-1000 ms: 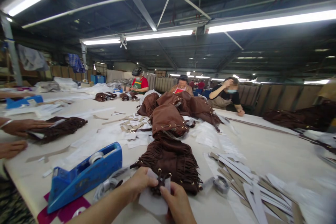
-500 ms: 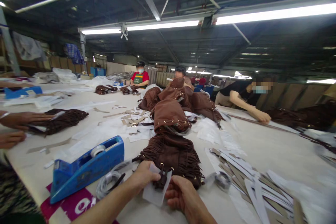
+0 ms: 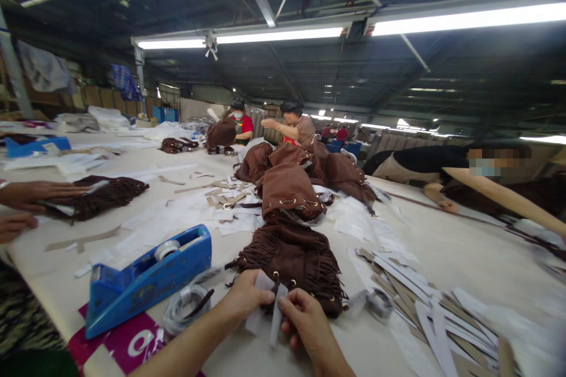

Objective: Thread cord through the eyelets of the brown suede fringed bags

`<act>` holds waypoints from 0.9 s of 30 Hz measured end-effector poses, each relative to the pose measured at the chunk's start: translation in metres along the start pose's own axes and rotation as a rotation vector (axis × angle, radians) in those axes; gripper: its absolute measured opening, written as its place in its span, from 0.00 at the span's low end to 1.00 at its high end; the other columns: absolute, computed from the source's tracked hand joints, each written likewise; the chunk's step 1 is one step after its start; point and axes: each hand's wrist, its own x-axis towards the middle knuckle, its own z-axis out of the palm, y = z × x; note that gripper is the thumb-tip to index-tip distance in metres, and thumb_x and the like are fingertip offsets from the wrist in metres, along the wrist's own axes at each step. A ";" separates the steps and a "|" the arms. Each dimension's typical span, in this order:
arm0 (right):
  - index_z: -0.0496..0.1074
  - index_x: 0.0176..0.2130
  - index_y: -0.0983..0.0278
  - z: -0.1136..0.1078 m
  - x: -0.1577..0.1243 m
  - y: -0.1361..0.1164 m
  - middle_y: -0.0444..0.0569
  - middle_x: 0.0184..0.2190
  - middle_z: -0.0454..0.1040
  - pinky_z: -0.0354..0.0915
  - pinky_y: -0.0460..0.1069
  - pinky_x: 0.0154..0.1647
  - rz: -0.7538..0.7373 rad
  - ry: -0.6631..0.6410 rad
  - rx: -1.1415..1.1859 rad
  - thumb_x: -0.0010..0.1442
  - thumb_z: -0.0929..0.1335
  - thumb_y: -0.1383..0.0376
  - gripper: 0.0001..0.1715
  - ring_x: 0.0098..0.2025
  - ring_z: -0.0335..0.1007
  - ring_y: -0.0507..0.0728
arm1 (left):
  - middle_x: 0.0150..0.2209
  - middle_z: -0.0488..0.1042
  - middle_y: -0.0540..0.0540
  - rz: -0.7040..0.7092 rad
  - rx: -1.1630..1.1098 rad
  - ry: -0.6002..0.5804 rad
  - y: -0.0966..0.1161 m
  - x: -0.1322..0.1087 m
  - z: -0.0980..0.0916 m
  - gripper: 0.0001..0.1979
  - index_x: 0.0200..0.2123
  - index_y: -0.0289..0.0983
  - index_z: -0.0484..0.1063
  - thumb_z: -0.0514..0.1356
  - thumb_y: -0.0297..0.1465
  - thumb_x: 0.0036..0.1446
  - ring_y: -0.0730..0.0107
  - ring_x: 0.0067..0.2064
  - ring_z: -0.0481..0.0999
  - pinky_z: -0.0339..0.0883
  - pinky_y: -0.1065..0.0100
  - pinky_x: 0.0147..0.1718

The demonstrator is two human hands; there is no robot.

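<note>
A dark brown fringed bag (image 3: 294, 253) with gold eyelets lies on the table in front of me. At its near edge, my left hand (image 3: 248, 297) pinches a white translucent paper sheet (image 3: 274, 324) with thumb and fingers. The sheet is folded up around the bag's dark drawstring end, most of which it hides. My right hand (image 3: 305, 318) pinches the sheet's other edge, its remaining fingers curled. Beyond the fringed bag sits a smooth brown bag (image 3: 289, 188), in front of a heap of similar bags.
A blue tape dispenser (image 3: 150, 277) stands left, beside a coil of clear cord (image 3: 188, 306). A tape roll (image 3: 379, 302) and paper strips (image 3: 435, 306) lie right. A co-worker's hands (image 3: 48, 200) rest on another fringed bag (image 3: 106, 194); another co-worker (image 3: 424, 168) leans across at right.
My hands have drawn closer together, folding the white sheet around the drawstring end. The co-worker at right leans farther out, and a co-worker behind the heap now has an arm stretched left.
</note>
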 end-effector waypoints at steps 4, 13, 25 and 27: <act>0.63 0.27 0.62 0.004 -0.001 0.006 0.37 0.14 0.65 0.51 0.41 0.09 -0.024 0.058 -0.052 0.43 0.72 0.45 0.26 0.13 0.61 0.49 | 0.21 0.70 0.54 0.032 0.004 0.017 0.001 -0.001 0.002 0.08 0.23 0.35 0.70 0.59 0.26 0.32 0.71 0.26 0.66 0.56 0.72 0.26; 0.62 0.20 0.61 -0.005 -0.003 0.003 0.47 0.19 0.70 0.56 0.48 0.26 -0.496 0.261 -0.628 0.55 0.61 0.56 0.17 0.24 0.66 0.57 | 0.22 0.71 0.54 0.058 0.035 0.038 -0.005 0.004 0.006 0.10 0.24 0.34 0.71 0.59 0.24 0.32 0.71 0.26 0.67 0.58 0.72 0.25; 0.65 0.28 0.59 -0.002 -0.001 0.001 0.44 0.21 0.72 0.59 0.47 0.26 -0.435 0.254 -0.544 0.56 0.60 0.57 0.11 0.25 0.69 0.57 | 0.22 0.71 0.54 0.068 0.102 0.119 -0.010 0.006 0.006 0.10 0.25 0.35 0.70 0.60 0.22 0.32 0.71 0.26 0.67 0.57 0.72 0.24; 0.63 0.25 0.59 -0.003 0.001 0.002 0.43 0.19 0.69 0.58 0.47 0.25 -0.440 0.217 -0.516 0.54 0.62 0.56 0.12 0.24 0.68 0.57 | 0.22 0.72 0.54 0.072 0.090 0.106 -0.010 0.005 0.005 0.11 0.26 0.35 0.71 0.60 0.22 0.33 0.70 0.26 0.68 0.58 0.72 0.25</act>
